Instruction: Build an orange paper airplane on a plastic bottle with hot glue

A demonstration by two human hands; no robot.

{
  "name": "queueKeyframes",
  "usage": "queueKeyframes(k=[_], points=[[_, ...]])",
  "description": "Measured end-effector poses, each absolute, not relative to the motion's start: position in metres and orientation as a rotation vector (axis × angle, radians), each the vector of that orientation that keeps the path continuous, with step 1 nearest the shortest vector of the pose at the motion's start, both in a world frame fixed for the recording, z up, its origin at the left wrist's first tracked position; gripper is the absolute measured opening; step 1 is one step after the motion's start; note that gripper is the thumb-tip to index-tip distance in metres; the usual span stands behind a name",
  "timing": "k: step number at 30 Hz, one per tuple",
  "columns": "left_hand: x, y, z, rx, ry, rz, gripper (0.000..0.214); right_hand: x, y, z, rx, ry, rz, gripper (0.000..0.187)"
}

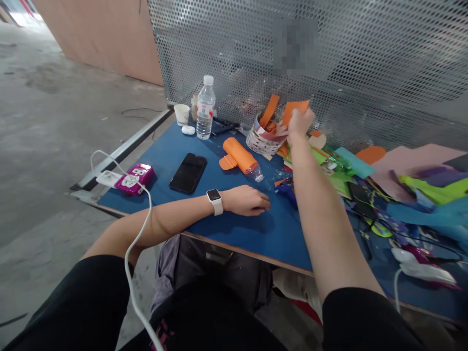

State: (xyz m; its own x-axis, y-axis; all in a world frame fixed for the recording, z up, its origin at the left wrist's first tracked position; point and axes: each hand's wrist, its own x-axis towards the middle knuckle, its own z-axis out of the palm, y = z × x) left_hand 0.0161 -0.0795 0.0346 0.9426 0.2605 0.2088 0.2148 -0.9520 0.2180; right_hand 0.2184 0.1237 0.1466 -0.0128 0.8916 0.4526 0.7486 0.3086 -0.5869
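My right hand (300,122) reaches to the back of the table and grips a piece of orange paper (294,106), beside the rim of a round patterned container (263,141). Orange strips (269,111) stick out of that container. My left hand (247,200), below a white-banded watch (215,201), rests on the blue tabletop with its fingers curled in, and nothing shows in it. Just beyond it lies a clear plastic bottle wrapped in orange paper (241,155), with folded orange paper pieces (228,163) at its side.
A black phone (188,172), a pink power strip (135,179) with a white cable, a water bottle (205,108) and a paper cup (182,115) occupy the left side. Coloured paper sheets (413,168) and a glue gun (424,268) crowd the right. Perforated metal panel (226,44) closes the back.
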Motion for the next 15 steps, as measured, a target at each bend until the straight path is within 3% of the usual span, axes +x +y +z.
queueKeyframes(k=[5, 11, 15], points=[[0.019, -0.075, 0.025, 2.666, 0.551, 0.699, 0.019, 0.226, 0.075, 0.133, -1.281, -1.749, 0.42, 0.07], [0.015, -0.048, 0.019, 2.09, 0.76, 1.38, 0.02, 0.233, -0.025, 0.08, -1.054, -1.611, 1.017, 0.056], [0.008, -0.035, 0.017, 2.062, 0.703, 1.435, 0.037, 0.239, -0.077, 0.054, -1.067, -1.734, 1.139, 0.044]])
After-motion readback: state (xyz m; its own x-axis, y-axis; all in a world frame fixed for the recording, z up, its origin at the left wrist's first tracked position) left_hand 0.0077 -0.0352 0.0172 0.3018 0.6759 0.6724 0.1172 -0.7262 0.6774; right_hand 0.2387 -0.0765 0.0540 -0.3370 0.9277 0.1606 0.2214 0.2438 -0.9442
